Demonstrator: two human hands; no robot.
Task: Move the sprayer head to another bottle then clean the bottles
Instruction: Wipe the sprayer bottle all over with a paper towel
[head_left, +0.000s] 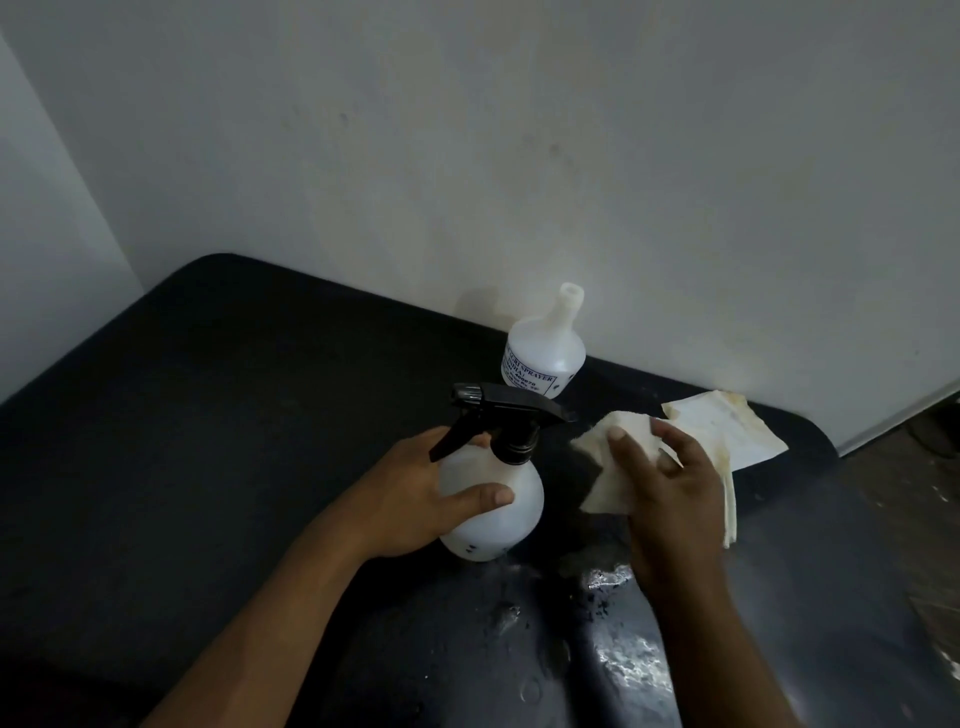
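Observation:
A round white bottle (498, 525) stands near the middle of the black table (218, 415), with the black sprayer head (511, 413) sitting on its neck. My left hand (415, 499) wraps around this bottle from the left. My right hand (670, 499) holds a stained white cloth (613, 467) just to the right of the bottle, a small gap apart from it. A second white bottle (543, 353) with printed lettering stands farther back by the wall, its neck bare and open.
A white wall (519, 156) rises directly behind the table. Part of the cloth (727, 431) trails toward the table's back right corner. Wet shiny patches (618, 654) lie on the near surface. Floor (924, 519) shows at the right beyond the table edge.

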